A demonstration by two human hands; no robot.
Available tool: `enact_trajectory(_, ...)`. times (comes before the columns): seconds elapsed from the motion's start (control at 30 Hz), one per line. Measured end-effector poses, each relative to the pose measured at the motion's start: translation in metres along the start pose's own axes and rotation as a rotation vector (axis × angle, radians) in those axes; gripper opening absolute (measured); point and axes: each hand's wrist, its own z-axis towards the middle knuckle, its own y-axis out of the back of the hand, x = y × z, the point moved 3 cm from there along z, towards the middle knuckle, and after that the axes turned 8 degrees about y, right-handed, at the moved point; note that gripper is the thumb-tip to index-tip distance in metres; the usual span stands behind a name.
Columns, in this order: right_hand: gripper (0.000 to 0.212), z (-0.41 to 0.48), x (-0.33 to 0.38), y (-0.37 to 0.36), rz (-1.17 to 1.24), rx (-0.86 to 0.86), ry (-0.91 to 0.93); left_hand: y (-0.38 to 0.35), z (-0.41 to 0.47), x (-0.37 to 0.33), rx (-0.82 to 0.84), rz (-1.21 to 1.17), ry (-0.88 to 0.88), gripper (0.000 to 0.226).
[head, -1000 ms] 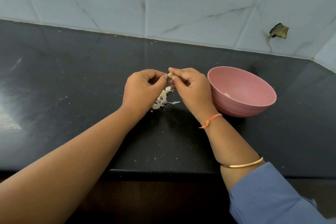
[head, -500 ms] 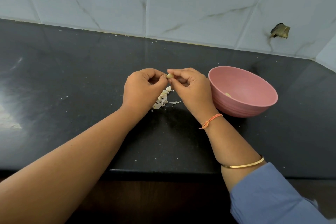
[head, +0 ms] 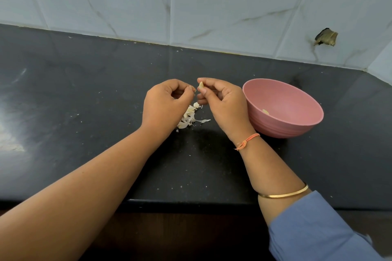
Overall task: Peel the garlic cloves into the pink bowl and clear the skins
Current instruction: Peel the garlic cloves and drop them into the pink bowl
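My left forearm (head: 84, 186) reaches in bare from 8 o'clock. My right forearm (head: 269, 165) reaches in from 5 o'clock, out of a blue sleeve (head: 314, 229). Both hands hover near centre, backs up. My left hand (head: 163, 104) sits just at 9 o'clock of my right hand (head: 222, 101), fingers curled and thumb tip against forefinger; I cannot tell whether it holds anything. My right thumb and forefinger pinch a garlic clove (head: 201, 85), the other fingers curled under.

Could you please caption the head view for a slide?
Right hand pinches a garlic clove beside the pink bowl; skins litter the counter.
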Motion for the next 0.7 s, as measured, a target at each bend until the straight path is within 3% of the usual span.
enact_trajectory(0.23, 0.026, -0.0001, -0.0007, -0.0001, 0.041, 0.003, -0.009, 0.0017, -0.0055, -0.0083, 0.033, -0.071, -0.062, 0.018)
enact_trajectory(0.7, 0.023, -0.0003, 0.0039, 0.0026, -0.147, -0.030, 0.188, 0.0005, -0.0023, -0.0027, 0.041, -0.044, -0.083, 0.012)
